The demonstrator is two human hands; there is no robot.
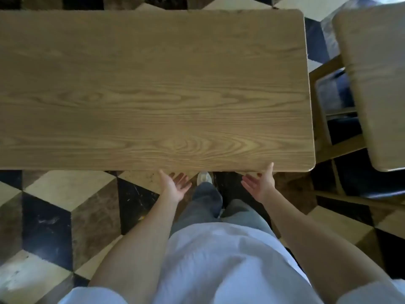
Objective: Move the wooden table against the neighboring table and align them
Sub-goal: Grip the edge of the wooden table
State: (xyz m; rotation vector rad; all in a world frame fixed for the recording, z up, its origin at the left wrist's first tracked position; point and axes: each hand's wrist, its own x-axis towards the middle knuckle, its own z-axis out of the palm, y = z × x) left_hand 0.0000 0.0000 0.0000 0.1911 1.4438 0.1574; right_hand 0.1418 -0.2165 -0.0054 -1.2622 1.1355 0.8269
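A wide wooden table (153, 88) with a bare grained top fills the upper part of the head view, its near edge just in front of me. My left hand (175, 185) is palm-up with fingers spread, right below that near edge. My right hand (260, 185) is likewise palm-up and spread, its thumb reaching up against the table's edge near the right corner. Neither hand holds anything. The neighboring table (377, 84), of the same wood, stands at the far right, with a gap between the two tops.
A dark-seated wooden chair (335, 110) sits in the gap between the two tables, partly under the right one. Another dark seat (383, 185) shows at lower right. The floor (54, 216) is a cube pattern of black, brown and cream tiles. My legs and one shoe are below the table edge.
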